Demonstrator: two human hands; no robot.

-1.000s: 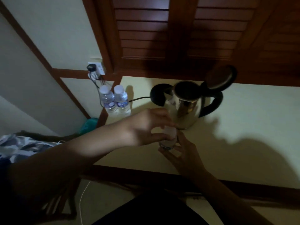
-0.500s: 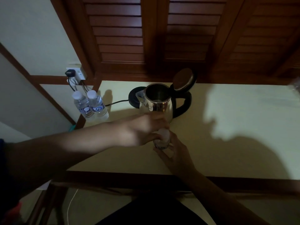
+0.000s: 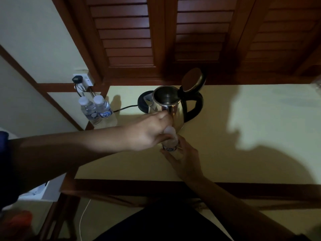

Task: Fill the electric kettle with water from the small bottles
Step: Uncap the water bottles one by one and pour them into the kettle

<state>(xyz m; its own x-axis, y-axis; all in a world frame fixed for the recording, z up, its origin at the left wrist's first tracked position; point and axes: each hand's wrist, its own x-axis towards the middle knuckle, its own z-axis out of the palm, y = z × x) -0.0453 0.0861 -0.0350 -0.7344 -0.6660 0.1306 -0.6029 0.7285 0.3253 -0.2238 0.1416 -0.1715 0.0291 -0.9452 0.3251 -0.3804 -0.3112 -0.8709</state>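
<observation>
A steel electric kettle (image 3: 171, 108) with a black handle stands at the back of the cream table (image 3: 243, 136), its lid (image 3: 192, 80) flipped up and the inside dark. Just in front of it a small clear water bottle (image 3: 171, 142) stands upright. My right hand (image 3: 184, 160) grips its body from below. My left hand (image 3: 147, 132) reaches in from the left, fingers curled round the bottle's white cap. Two more small bottles (image 3: 96, 109) with white caps stand together at the table's back left corner.
The kettle's black base (image 3: 143, 101) and its cord (image 3: 122, 108) lie left of the kettle, running toward a wall socket (image 3: 82, 80). Dark wooden louvred shutters (image 3: 173, 35) rise behind the table. The table's wooden front edge (image 3: 156, 186) is near my body.
The camera has shifted, so the scene sits differently in view. Both hands stay on the same bottle in front of the kettle; the left hand has turned slightly at the cap.
</observation>
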